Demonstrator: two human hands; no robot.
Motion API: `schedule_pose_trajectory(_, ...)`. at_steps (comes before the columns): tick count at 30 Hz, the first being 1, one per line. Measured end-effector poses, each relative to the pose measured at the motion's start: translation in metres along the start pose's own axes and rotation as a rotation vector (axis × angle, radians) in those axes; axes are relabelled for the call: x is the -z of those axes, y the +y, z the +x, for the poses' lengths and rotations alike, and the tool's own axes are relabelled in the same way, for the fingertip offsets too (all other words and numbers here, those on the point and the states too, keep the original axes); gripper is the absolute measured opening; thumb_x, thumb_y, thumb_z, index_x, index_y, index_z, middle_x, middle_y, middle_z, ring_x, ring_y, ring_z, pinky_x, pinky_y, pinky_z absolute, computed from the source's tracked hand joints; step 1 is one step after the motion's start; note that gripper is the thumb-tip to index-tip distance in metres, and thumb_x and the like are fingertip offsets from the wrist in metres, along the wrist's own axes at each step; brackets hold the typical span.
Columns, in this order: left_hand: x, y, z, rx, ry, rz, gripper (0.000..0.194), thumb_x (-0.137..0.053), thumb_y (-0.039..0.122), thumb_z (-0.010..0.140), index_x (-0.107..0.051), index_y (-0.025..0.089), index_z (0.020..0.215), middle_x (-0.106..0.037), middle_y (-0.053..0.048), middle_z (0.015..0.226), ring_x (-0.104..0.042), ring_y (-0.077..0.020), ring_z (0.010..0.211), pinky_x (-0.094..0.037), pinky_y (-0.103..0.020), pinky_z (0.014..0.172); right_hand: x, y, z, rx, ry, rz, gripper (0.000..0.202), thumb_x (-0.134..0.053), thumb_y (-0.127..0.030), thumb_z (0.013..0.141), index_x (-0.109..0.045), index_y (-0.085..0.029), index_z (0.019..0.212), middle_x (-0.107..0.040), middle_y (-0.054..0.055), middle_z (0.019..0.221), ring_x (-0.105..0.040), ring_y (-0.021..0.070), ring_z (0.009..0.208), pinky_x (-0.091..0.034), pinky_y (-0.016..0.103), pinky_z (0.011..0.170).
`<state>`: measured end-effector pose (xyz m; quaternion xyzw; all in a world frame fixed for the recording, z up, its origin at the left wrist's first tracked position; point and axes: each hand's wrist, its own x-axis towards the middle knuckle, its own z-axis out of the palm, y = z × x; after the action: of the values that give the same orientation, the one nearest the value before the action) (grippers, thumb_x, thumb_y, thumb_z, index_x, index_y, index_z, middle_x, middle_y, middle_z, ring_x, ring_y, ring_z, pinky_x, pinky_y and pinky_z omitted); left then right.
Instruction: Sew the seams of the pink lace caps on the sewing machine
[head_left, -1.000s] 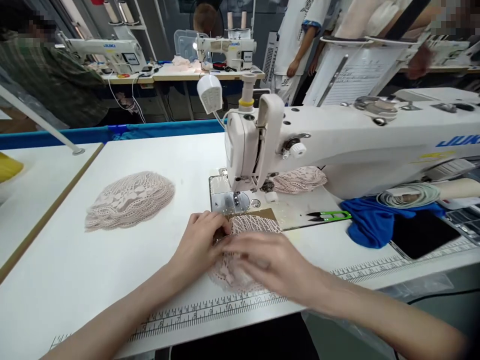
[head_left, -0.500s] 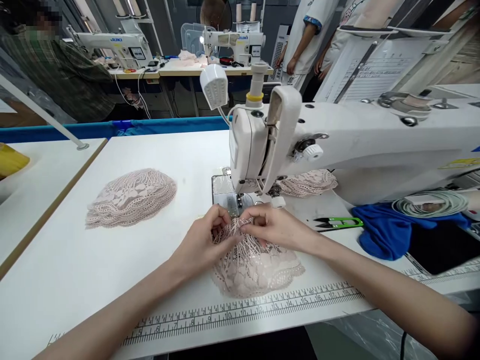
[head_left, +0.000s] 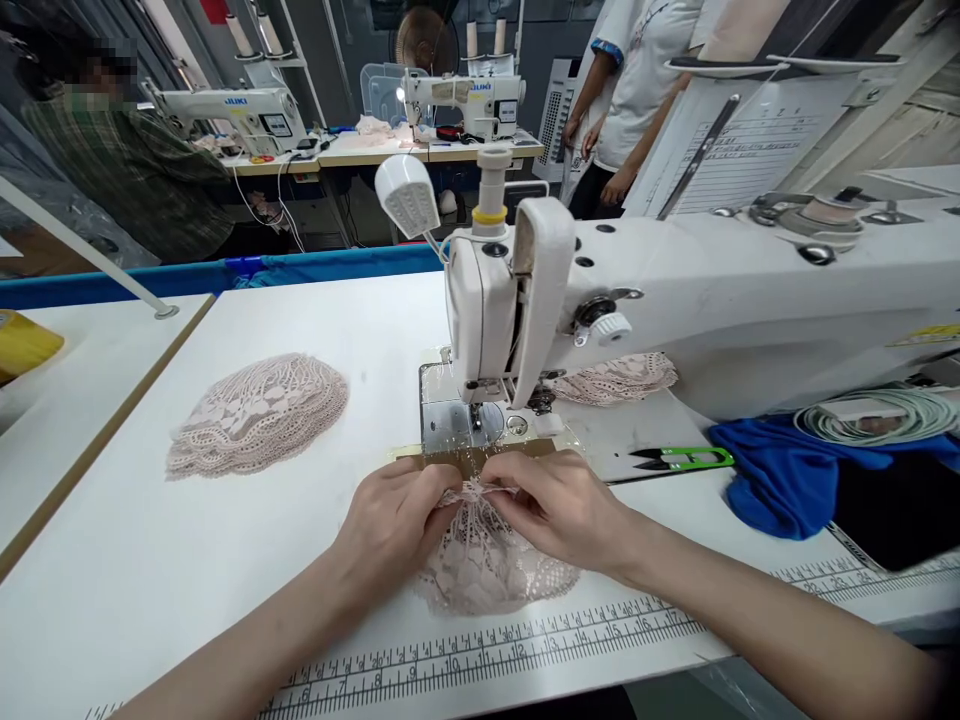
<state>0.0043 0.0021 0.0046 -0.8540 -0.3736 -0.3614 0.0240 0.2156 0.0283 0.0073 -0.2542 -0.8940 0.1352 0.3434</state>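
A pale pink lace piece [head_left: 487, 570] lies on the table in front of the sewing machine [head_left: 517, 300], gathered into a bunch at its upper edge. My left hand [head_left: 401, 520] pinches that edge on the left side of the gathers. On the right side my right hand [head_left: 566, 510] grips the same edge between thumb and fingers. Both hands are just in front of the metal needle plate [head_left: 442, 425], close together, with the gathered lace stretched between them. The fingertips are partly hidden by the lace and the knuckles.
More lace pieces lie in a pile [head_left: 259, 415] at left and another pile [head_left: 619, 380] behind the machine head. Green thread snips [head_left: 686, 458], a blue cloth [head_left: 780, 480] and a dark phone-like device [head_left: 896, 510] are at right. A ruler scale [head_left: 480, 655] runs along the front edge.
Both hands have come slightly down toward me, away from the needle, drawing the lace with them. The hands are now further apart along its gathered edge. The camera view has shifted slightly.
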Motion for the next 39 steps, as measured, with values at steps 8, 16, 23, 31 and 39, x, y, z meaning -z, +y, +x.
schedule_pose_trajectory(8,0.0003,0.0004,-0.0006,-0.003,-0.024,-0.009,0.009,-0.045,0.011,0.091,-0.049,0.018,0.087,-0.058,0.006,0.058,-0.048,-0.0088,0.046,-0.044,-0.021,0.048,0.0004,-0.0023,0.0013,0.045,-0.011,0.013,0.012,-0.047,-0.011,0.091,-0.051,-0.017,0.100,-0.061,-0.005,0.065,-0.052,0.0071,0.049,-0.038,0.018,0.045)
schedule_pose_trajectory(16,0.0017,0.0038,0.0016,0.012,-0.017,-0.033,0.010,-0.045,0.010,0.090,-0.049,0.018,0.085,-0.057,0.006,0.056,-0.047,-0.0090,0.046,-0.042,-0.021,0.048,0.0008,-0.0054,0.0022,0.123,0.028,-0.006,0.011,-0.047,-0.009,0.091,-0.053,-0.017,0.096,-0.058,-0.007,0.060,-0.049,0.0064,0.047,-0.036,0.019,0.044)
schedule_pose_trajectory(23,0.0018,0.0036,-0.0009,0.025,-0.037,-0.042,0.010,-0.043,0.012,0.091,-0.048,0.019,0.087,-0.057,0.006,0.058,-0.050,-0.0094,0.046,-0.044,-0.021,0.048,0.0013,-0.0052,0.0021,0.096,-0.014,-0.022,0.013,-0.043,-0.010,0.091,-0.053,-0.018,0.095,-0.056,-0.007,0.059,-0.047,0.0065,0.046,-0.035,0.019,0.043)
schedule_pose_trajectory(31,0.0016,0.0030,-0.0026,0.035,-0.060,-0.079,0.006,-0.045,0.016,0.093,-0.048,0.019,0.090,-0.060,0.005,0.061,-0.052,-0.0099,0.049,-0.045,-0.021,0.049,0.0019,-0.0052,0.0033,0.131,-0.002,-0.060,0.011,-0.046,-0.012,0.093,-0.055,-0.018,0.093,-0.059,-0.007,0.059,-0.048,0.0065,0.046,-0.035,0.020,0.042)
schedule_pose_trajectory(39,0.0046,0.0098,-0.0029,0.094,-0.063,-0.163,0.015,-0.046,0.011,0.090,-0.049,0.019,0.102,-0.059,0.006,0.061,-0.051,-0.0099,0.049,-0.047,-0.022,0.051,0.0080,-0.0032,0.0048,0.410,0.163,-0.310,0.013,-0.058,-0.006,0.086,-0.063,-0.015,0.093,-0.056,-0.007,0.054,-0.047,0.0056,0.045,-0.037,0.020,0.040)
